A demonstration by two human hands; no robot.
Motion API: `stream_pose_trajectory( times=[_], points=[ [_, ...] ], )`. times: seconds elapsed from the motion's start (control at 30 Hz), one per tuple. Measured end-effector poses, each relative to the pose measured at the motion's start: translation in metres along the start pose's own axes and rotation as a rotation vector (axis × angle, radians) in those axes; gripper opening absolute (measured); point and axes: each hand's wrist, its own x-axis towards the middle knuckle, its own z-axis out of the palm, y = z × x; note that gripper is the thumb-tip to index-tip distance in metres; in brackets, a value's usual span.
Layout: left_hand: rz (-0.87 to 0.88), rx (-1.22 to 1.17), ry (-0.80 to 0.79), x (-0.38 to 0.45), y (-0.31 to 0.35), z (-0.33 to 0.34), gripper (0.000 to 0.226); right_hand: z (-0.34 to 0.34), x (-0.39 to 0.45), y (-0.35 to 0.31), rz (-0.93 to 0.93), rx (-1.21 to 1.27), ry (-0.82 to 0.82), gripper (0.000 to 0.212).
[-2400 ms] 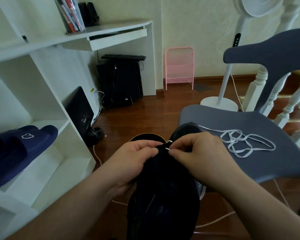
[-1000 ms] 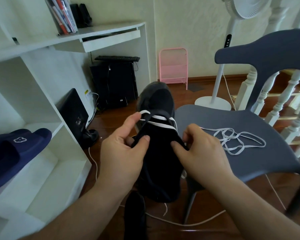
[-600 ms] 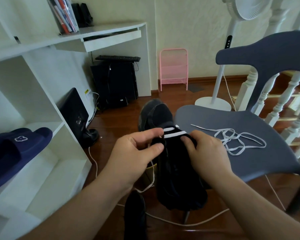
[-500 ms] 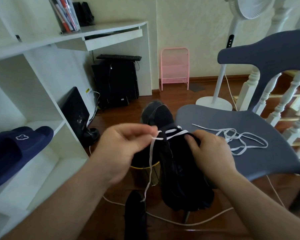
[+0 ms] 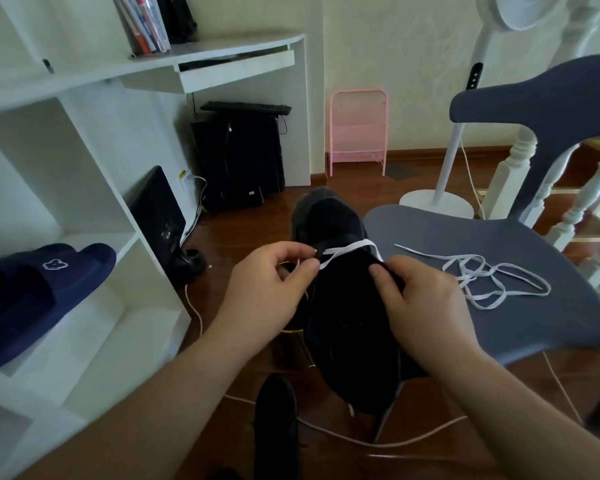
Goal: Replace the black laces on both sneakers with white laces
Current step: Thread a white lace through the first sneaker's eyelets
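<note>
A black sneaker (image 5: 343, 306) is held up in front of me, toe pointing away, beside the chair seat's left edge. A white lace (image 5: 347, 247) crosses its lowest eyelets near the toe. My left hand (image 5: 271, 296) pinches the lace's left end between thumb and forefinger at the sneaker's left side. My right hand (image 5: 420, 306) grips the sneaker's right side, thumb on the tongue. A second white lace (image 5: 489, 278) lies loose on the chair seat. The other black sneaker (image 5: 278, 427) sits on the floor below.
A grey-blue chair (image 5: 516, 327) stands at the right, a white shelf unit (image 5: 84, 306) with navy slippers (image 5: 39, 289) at the left. A fan base (image 5: 437, 202), pink rack (image 5: 357, 129), computer tower (image 5: 239, 161) and white cables (image 5: 378, 441) are on the wooden floor.
The sneaker was tilted up, then lowered. My left hand took the white lace end and drew it out to the left; it now pinches it closer to the eyelet.
</note>
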Motion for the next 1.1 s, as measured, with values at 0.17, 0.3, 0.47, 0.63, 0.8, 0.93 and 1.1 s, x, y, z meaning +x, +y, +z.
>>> stream_pose_trajectory(
  times=[0.17, 0.3, 0.47, 0.63, 0.8, 0.93, 1.1],
  points=[
    [0.077, 0.117, 0.032, 0.0, -0.002, -0.003, 0.004, -0.002, -0.006, -0.006, -0.046, 0.02, 0.044, 0.039],
    [0.025, 0.151, -0.009, 0.007, -0.004, -0.02, 0.004, -0.01, -0.002, -0.004, -0.07, 0.032, 0.102, 0.033],
    [-0.245, 0.553, -0.405, 0.013, -0.023, -0.067, 0.015, -0.025, 0.006, 0.001, -0.05, 0.085, 0.181, 0.023],
    [-0.114, 0.287, -0.128, 0.011, -0.018, -0.056, 0.011, -0.02, 0.003, 0.003, -0.033, 0.083, 0.164, 0.027],
    [0.219, 0.161, 0.059, 0.003, 0.008, -0.021, 0.019, -0.014, 0.001, -0.006, -0.094, 0.088, 0.157, 0.023],
    [0.223, 0.151, 0.042, 0.005, 0.01, -0.011, 0.012, -0.011, -0.001, -0.01, -0.12, 0.08, 0.143, 0.025],
    [0.158, 0.268, -0.055, 0.013, 0.0, -0.029, 0.009, -0.013, 0.002, -0.005, -0.068, 0.095, 0.102, 0.027]
  ],
)
